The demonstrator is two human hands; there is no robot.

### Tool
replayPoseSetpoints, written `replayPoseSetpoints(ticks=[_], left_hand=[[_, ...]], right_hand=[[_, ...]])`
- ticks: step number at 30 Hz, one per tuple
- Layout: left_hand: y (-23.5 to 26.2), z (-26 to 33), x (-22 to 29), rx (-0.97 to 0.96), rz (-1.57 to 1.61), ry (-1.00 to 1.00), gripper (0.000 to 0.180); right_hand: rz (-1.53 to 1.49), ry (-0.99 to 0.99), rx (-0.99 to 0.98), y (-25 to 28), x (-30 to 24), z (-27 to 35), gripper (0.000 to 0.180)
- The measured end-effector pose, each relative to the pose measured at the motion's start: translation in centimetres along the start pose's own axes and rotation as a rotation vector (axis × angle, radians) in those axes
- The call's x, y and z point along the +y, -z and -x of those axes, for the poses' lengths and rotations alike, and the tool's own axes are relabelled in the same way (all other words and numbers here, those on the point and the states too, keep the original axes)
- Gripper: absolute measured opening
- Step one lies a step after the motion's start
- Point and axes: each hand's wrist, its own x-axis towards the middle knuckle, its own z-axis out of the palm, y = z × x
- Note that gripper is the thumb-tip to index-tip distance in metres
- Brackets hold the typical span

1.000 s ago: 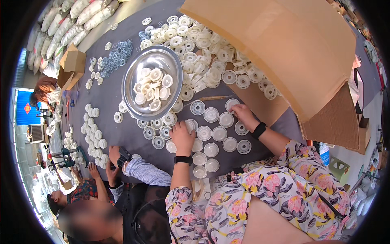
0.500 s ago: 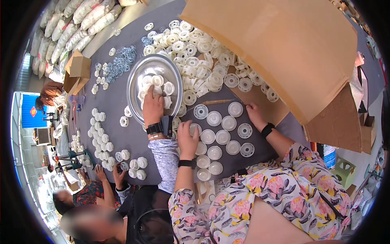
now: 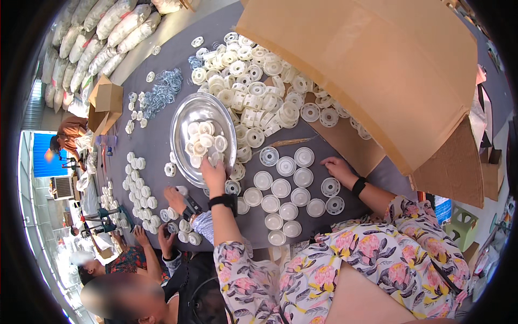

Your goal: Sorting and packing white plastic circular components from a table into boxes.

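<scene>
My left hand reaches over the near rim of a shiny oval metal bowl. Its fingers are closed at a white plastic part just inside; the grip is partly hidden. Several more white knob-like parts lie heaped in the bowl. To the right, my right hand rests on the dark table with its index finger outstretched, holding nothing visible. Between my hands, several round white plastic discs lie flat in loose rows. Closest to the right hand is one disc.
A co-worker's hand is left of mine, by a small white part. White rings are piled beyond the discs, below a large cardboard box. Metal springs and assembled white parts lie left. A thin stick lies behind the discs.
My left hand has moved from the discs up and left to the bowl. The bowl has shifted nearer. The co-worker's hand has left the bowl, moving down and left. My right index finger has extended.
</scene>
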Motion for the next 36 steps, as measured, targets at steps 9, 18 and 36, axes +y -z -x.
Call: replayPoseSetpoints(ticks=[9, 18, 36], left_hand=[[1.9, -0.9, 1.5, -0.003, -0.191, -0.008, 0.049], [-4.2, 9.2, 9.6, -0.132, 0.266, -0.21, 0.048], [1.2, 0.0, 4.3, 0.061, 0.279, 0.065, 0.029]], right_hand=[[-0.275, -0.161, -0.086, 1.1, -2.1, 0.5, 0.022], [-0.244, -0.186, -0.074, 1.2, -2.2, 0.2, 0.021], [-0.183, -0.146, -0.05, 0.6, -2.0, 0.1, 0.021]])
